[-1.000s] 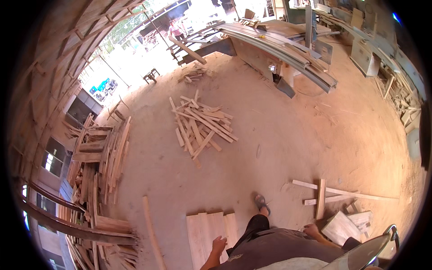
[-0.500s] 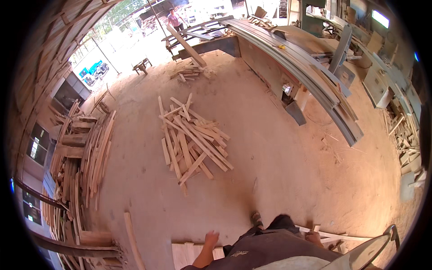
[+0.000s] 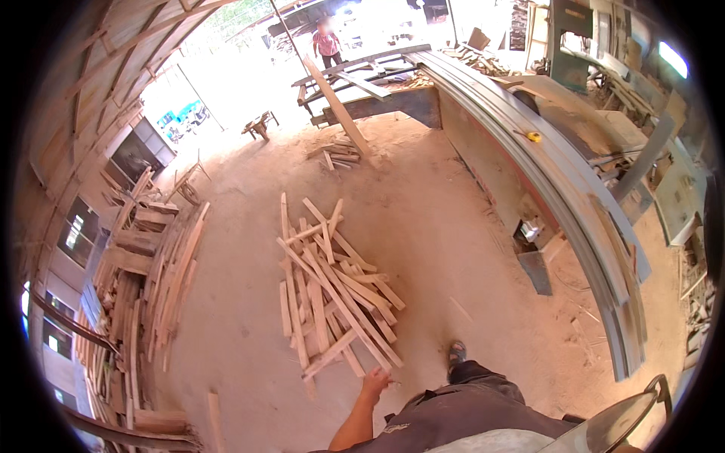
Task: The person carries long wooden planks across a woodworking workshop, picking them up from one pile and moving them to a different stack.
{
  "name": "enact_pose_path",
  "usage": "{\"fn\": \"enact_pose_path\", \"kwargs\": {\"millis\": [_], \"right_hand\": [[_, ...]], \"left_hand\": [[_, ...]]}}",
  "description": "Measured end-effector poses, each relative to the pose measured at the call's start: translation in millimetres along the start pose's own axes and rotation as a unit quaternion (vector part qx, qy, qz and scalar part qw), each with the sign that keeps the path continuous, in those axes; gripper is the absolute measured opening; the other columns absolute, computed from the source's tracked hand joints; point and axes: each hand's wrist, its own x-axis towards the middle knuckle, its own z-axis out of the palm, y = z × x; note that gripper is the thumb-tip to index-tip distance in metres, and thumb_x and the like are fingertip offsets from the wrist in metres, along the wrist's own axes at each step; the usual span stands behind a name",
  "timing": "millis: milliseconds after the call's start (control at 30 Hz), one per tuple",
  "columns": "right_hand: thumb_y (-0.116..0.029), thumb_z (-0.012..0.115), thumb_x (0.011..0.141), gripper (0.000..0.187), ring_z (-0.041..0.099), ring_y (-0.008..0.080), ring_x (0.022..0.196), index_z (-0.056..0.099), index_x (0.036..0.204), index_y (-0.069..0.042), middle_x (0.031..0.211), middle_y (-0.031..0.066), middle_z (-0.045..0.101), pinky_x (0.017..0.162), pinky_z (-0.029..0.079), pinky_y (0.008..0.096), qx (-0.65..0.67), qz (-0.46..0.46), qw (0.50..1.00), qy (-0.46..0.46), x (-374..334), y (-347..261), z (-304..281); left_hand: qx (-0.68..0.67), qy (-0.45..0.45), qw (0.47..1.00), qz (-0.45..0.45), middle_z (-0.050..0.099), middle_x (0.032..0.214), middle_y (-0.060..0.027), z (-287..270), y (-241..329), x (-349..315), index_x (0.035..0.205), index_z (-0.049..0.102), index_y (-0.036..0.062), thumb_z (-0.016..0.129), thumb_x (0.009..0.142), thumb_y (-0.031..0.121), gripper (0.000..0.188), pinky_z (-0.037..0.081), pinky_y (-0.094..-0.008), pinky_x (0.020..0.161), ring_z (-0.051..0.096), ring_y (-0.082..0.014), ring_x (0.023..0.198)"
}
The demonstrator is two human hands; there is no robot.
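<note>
My left hand point(image 3: 374, 382) hangs low in front of my body, its fingers loosely spread, with nothing visible in it. Just beyond it lies a loose heap of sawn wooden planks point(image 3: 323, 302), crossing each other at many angles on the dirt floor. The hand looks close to the heap's near ends; whether it touches one is hard to see. My right hand is out of sight behind my dark shirt and the lower edge. One sandalled foot point(image 3: 457, 352) is stepped forward to the right of the heap.
A long sawing bench point(image 3: 521, 143) with metal rails runs along the right, a yellow tape measure point(image 3: 534, 137) on top. Stacked timber point(image 3: 170, 279) lines the left wall. A smaller wood pile point(image 3: 336, 155) and a wooden stool point(image 3: 260, 125) stand farther off. A person point(image 3: 327, 47) is at the back.
I have moved forward, so the plank heap and bench are nearer. My left hand has come up towards the heap. My right hand and the boards near my feet have left the view.
</note>
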Motion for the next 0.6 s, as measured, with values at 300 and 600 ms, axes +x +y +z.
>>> {"fn": "enact_pose_path", "kwargs": {"millis": [300, 600], "right_hand": [[-0.007, 0.064, 0.073, 0.045, 0.067, 0.0234, 0.069, 0.068, 0.117, 0.001, 0.083, 0.0160, 0.071, 0.067, 0.054, 0.0333, 0.230, -0.168, 0.936, 0.206, 271.2, -413.2, -355.8], [-0.013, 0.068, 0.076, 0.044, 0.070, 0.0305, 0.095, 0.069, 0.119, -0.006, 0.100, 0.0174, 0.073, 0.086, 0.054, 0.0378, 0.030, -0.163, 0.983, 0.073, 411.8, -596.5, -399.4]], "left_hand": [[-0.062, 0.079, 0.989, -0.110, 0.068, 0.102, -0.0144, -61.3, 26.1, 97.5, 0.123, 0.053, 0.0047, 0.051, 0.098, 0.027, 0.034, 0.055, -0.0427, 0.067, 0.070, -0.0341, 0.085], [-0.247, -0.001, 0.966, -0.082, 0.065, 0.095, -0.0111, -59.8, 222.2, 370.8, 0.098, 0.061, 0.0045, 0.055, 0.096, 0.028, 0.024, 0.055, -0.0413, 0.065, 0.067, -0.0290, 0.076]]}}
